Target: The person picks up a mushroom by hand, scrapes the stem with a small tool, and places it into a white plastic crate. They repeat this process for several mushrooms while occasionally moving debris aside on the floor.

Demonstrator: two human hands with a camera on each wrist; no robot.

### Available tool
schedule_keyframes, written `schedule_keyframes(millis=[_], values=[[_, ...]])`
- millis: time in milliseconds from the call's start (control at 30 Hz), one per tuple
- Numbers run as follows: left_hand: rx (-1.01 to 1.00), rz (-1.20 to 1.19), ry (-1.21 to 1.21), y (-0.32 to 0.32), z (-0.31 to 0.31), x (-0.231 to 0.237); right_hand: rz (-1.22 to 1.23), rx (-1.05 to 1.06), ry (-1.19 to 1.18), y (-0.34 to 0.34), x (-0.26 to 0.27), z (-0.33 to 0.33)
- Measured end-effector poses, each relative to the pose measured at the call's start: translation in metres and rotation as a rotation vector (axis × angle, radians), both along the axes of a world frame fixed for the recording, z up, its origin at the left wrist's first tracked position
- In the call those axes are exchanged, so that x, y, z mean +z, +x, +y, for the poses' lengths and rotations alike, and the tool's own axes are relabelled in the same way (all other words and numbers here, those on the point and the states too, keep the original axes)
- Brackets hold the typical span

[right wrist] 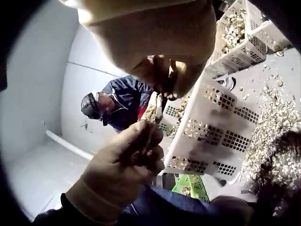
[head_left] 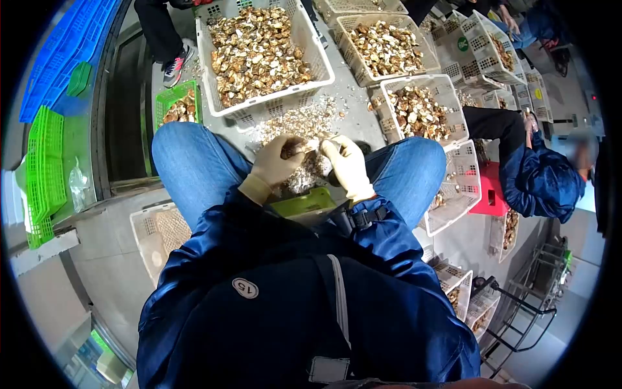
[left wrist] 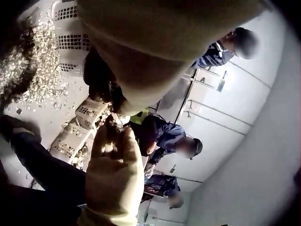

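Just short of the crate's near edge (head_left: 275, 97), a mushroom (right wrist: 152, 113) is held up between two gloved hands, above scraps (head_left: 317, 117) spread on the floor (head_left: 355, 110). Mushrooms are heaped within the crate's four corners; the one in hand looks part-way through handling, though how many are finished or left cannot be told. The left hand (head_left: 275, 162) has its fingers curled round the mushroom, with little gap; the right hand (head_left: 348, 167) seems to pinch its other side, thumb and fingertips nearly together.
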State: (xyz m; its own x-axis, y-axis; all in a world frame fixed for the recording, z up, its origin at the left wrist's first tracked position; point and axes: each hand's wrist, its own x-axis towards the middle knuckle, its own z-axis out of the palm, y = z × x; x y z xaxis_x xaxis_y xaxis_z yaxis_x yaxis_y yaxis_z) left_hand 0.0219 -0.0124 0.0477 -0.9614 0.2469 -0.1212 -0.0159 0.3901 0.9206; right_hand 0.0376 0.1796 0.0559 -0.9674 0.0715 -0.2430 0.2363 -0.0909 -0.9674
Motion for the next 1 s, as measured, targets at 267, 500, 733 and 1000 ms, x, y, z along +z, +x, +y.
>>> schedule_keyframes(millis=[267,500,733,1000], values=[[0.062,-0.563,0.465,-0.007,-0.005,-0.018,-0.108,-0.052,0.033,0.0,0.029,0.004],[0.007,-0.691,0.428,-0.005,-0.012,0.006,0.003,0.08,0.299,0.001,0.005,0.01],[-0.074,-0.856,0.379,-0.012,-0.015,-0.012,-0.013,0.126,0.21,0.007,0.005,0.006],[-0.022,-0.889,0.405,0.0,-0.004,0.042,0.105,0.149,0.392,0.008,0.015,0.008]])
